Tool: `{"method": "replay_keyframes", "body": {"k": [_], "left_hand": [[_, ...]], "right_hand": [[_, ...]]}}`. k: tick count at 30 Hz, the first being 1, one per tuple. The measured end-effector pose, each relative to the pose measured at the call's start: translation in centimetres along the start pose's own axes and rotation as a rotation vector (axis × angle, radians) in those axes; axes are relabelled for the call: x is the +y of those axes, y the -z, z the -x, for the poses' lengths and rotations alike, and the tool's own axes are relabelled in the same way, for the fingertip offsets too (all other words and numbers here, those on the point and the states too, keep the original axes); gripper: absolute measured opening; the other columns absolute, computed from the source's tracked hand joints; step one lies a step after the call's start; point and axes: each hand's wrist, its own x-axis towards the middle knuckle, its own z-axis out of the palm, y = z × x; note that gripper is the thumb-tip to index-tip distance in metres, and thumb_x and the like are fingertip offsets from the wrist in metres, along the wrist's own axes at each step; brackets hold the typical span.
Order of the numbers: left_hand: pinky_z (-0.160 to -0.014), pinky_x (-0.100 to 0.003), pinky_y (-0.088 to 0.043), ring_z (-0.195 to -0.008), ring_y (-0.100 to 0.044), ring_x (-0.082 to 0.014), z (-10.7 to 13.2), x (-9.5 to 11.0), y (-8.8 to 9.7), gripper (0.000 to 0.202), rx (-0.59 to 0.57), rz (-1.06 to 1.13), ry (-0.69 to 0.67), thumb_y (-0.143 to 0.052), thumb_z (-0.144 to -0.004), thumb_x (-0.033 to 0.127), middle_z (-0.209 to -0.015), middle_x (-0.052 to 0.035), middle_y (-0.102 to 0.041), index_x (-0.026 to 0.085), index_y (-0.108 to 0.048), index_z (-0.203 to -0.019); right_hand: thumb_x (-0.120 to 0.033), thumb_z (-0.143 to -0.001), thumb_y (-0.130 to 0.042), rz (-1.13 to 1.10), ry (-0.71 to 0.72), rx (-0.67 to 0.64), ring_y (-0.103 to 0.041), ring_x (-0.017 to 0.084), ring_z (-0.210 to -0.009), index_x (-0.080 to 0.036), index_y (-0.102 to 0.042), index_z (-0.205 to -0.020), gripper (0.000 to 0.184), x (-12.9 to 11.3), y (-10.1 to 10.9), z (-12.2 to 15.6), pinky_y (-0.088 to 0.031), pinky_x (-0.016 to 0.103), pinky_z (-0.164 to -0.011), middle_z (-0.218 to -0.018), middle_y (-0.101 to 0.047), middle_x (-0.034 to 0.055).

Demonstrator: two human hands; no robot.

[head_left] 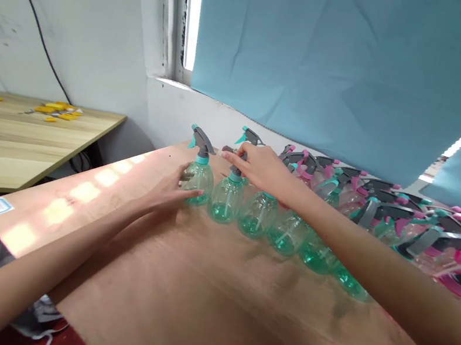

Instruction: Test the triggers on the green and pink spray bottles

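A row of clear teal spray bottles with grey trigger heads stands on a brown wooden board. My left hand rests on the board with fingers wrapped round the base of the leftmost teal spray bottle. My right hand reaches over the row and its fingers are closed on the grey trigger head of the second bottle. More teal bottles run to the right under my right forearm.
Many more spray bottles with pink and teal parts crowd the back right under a blue window blind. A light wooden table with yellow pieces stands at the left. A white wall lies behind.
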Motion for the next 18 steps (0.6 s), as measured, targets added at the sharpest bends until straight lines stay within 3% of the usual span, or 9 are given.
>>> {"method": "replay_keyframes", "body": {"k": [5,14,18], "left_hand": [[-0.091,-0.052,-0.052,-0.117,-0.058,-0.0363,0.3,0.4,0.2,0.081,-0.023,-0.008,0.01,-0.071,-0.073,0.041,-0.127,-0.0159,-0.061,0.019,-0.037,-0.144],[-0.09,-0.048,-0.054,-0.114,-0.061,-0.0341,0.5,1.3,0.8,0.071,-0.083,-0.082,-0.026,-0.068,-0.076,0.043,-0.125,-0.0125,-0.065,0.021,-0.045,-0.14],[-0.1,-0.054,-0.045,-0.128,-0.05,-0.0386,1.5,1.6,1.3,0.08,-0.003,-0.151,-0.021,-0.072,-0.073,0.048,-0.137,-0.0145,-0.055,0.022,-0.041,-0.142]], "right_hand": [[-0.05,-0.093,-0.051,0.011,-0.024,0.039,-0.06,0.021,-0.072,-0.016,-0.063,-0.093,0.036,-0.3,-0.3,0.2,-0.036,0.029,-0.058,-0.078,-0.067,0.0099],[-0.035,-0.089,-0.06,0.006,-0.022,0.057,-0.059,0.023,-0.079,-0.015,-0.064,-0.095,0.021,-0.7,-0.6,0.3,-0.035,0.029,-0.061,-0.077,-0.065,0.0091],[-0.032,-0.089,-0.058,-0.031,0.005,0.036,-0.058,0.019,-0.072,-0.016,-0.063,-0.089,0.017,-1.3,0.0,1.5,-0.035,0.028,-0.061,-0.072,-0.064,0.0062]]}}
